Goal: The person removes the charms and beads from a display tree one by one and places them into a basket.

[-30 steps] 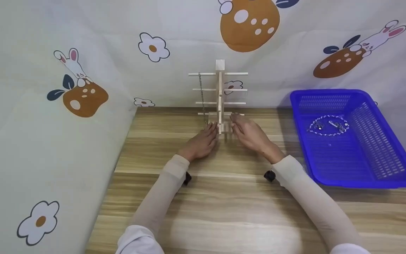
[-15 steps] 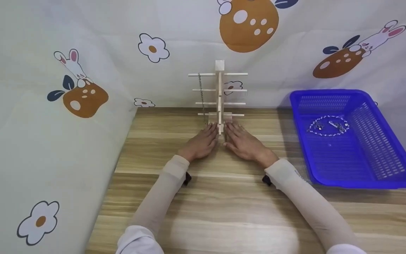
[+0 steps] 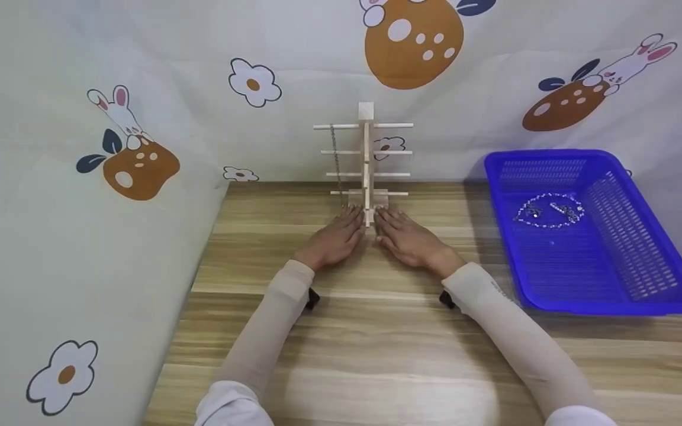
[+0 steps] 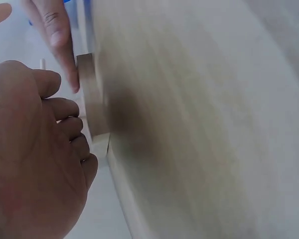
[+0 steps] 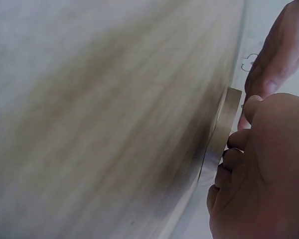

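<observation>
A small wooden stand (image 3: 367,155) with several crosswise rods stands upright at the back of the table, its base (image 4: 92,99) flat on the wood. A thin chain (image 3: 335,157) hangs from its top left rod. My left hand (image 3: 336,235) lies palm down on the table, fingers stretched forward, their tips touching the left side of the base. My right hand (image 3: 403,235) lies the same way against the right side of the base (image 5: 222,134). Neither hand holds anything.
A blue plastic basket (image 3: 554,155) sits at the right of the wooden table (image 3: 376,331), with a bead necklace (image 3: 549,210) and small metal pieces inside. Patterned cloth walls close in the back and left.
My right hand has come down and moved left from beside the lower rods to lie flat against the stand's base. The left hand has stayed where it was.
</observation>
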### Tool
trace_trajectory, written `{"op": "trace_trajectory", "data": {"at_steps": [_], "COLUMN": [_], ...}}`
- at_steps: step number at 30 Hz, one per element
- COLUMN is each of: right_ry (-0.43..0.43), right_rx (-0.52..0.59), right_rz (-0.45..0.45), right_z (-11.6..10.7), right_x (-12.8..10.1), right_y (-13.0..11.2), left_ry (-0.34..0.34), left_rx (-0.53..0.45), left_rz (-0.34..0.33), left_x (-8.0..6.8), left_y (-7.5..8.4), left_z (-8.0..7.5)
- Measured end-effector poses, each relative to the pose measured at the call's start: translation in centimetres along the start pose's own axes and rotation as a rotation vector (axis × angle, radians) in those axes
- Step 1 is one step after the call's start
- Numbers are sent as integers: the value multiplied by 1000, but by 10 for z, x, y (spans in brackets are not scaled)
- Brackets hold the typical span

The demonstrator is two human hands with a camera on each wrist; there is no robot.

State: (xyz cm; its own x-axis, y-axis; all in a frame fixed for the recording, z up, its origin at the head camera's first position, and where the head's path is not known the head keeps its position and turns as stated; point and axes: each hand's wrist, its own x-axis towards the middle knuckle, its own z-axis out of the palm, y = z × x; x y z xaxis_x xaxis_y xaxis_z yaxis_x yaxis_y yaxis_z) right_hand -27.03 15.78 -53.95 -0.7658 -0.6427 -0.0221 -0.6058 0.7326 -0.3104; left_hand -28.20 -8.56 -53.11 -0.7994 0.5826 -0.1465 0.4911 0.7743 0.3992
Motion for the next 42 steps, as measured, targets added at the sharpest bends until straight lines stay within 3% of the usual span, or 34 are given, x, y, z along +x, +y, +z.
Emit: {"op": "trace_trajectory", "data": {"at_steps": [3, 6, 16, 22, 29, 42], "right_ry": [11, 17, 3, -2, -31, 4], "right_rx": [2, 8, 22, 25, 24, 46], "right_rz": [-6, -5, 10, 18, 20, 19], "right_z": [1, 1, 1, 3, 3, 3], "right_x": [0, 0, 1, 1, 1, 1], "right_y": [0, 1, -1, -1, -2, -1], "left_ry": [44, 139, 670, 877, 985, 1018], "left_rx": [-32, -70, -183, -174, -148, -124], "left_rz": [-23, -41, 56, 64, 28, -81], "left_x": [-2, -4, -9, -8, -6, 3], "left_y": [-2, -2, 0, 8, 15, 29], "left_z": [-6, -15, -60, -88, -110, -134]}}
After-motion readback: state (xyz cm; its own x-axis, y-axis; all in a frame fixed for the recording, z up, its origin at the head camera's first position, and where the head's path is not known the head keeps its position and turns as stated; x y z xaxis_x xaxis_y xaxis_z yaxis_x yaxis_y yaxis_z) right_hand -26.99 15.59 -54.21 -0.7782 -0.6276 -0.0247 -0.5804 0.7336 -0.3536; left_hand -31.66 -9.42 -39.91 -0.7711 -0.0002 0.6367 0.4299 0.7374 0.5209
